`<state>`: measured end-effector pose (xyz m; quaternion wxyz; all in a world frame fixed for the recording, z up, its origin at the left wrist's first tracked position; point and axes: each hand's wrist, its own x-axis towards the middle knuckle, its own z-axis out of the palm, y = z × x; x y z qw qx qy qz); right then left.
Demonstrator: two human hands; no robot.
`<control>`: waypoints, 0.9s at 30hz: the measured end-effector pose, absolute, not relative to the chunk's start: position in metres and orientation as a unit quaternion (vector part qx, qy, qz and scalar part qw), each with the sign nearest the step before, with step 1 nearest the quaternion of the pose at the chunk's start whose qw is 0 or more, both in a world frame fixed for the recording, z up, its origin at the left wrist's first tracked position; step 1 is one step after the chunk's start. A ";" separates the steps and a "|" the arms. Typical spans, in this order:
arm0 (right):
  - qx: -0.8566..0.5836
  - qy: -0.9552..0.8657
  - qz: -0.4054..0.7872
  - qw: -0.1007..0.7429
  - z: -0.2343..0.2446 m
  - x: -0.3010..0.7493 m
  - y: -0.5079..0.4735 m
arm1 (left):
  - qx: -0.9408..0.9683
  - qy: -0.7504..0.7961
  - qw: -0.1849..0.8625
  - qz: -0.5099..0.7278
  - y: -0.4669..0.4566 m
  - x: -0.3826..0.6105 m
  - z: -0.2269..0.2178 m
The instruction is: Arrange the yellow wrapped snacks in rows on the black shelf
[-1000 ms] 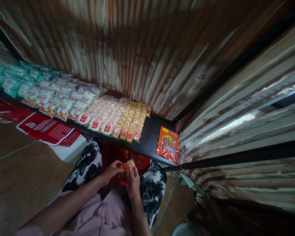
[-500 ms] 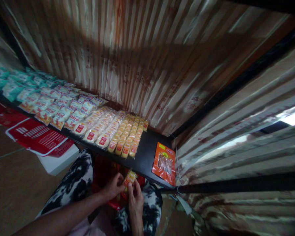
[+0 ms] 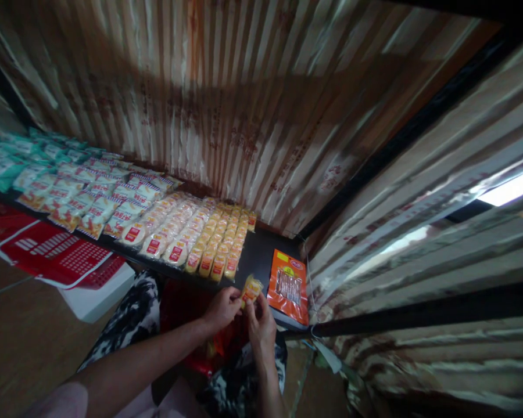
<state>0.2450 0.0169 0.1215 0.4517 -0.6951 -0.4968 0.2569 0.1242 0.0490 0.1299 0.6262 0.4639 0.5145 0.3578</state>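
Note:
Both my hands hold one small yellow snack packet [image 3: 251, 288] just above the front edge of the black shelf [image 3: 257, 258]. My left hand [image 3: 221, 308] pinches its left end and my right hand [image 3: 260, 325] grips it from below. The packet hangs between the rows of yellow packets [image 3: 224, 244] on the shelf and an orange packet [image 3: 289, 286] lying flat at the shelf's right end. My knees in black-and-white cloth [image 3: 128, 316] are under the shelf.
Rows of round red-labelled packets [image 3: 165, 229], red-white packets [image 3: 91, 197] and teal packets [image 3: 13, 159] fill the shelf to the left. A red basket [image 3: 54, 258] rests on a white box [image 3: 96, 296] on the floor. Corrugated metal walls [image 3: 226, 98] close in behind and right.
My hands have risen with the yellow packet from my lap up and to the right, to the shelf's front edge beside the orange packet.

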 end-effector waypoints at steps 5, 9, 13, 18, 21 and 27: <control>-0.700 -0.522 0.211 0.438 0.115 0.254 0.035 | 0.462 0.518 0.619 0.368 0.064 0.139 0.124; -0.704 -0.533 0.166 0.439 0.106 0.254 0.050 | 0.449 0.498 0.632 0.388 0.074 0.145 0.121; -0.695 -0.546 0.153 0.441 0.101 0.253 0.066 | 0.460 0.505 0.625 0.377 0.085 0.150 0.124; -0.685 -0.553 0.115 0.460 0.102 0.257 0.090 | 0.497 0.554 0.542 0.390 0.099 0.162 0.126; -0.703 -0.540 0.106 0.451 0.106 0.259 0.104 | 0.482 0.558 0.525 0.425 0.108 0.171 0.125; -0.691 -0.517 0.180 0.472 0.118 0.262 0.132 | 0.475 0.542 0.519 0.461 0.128 0.185 0.126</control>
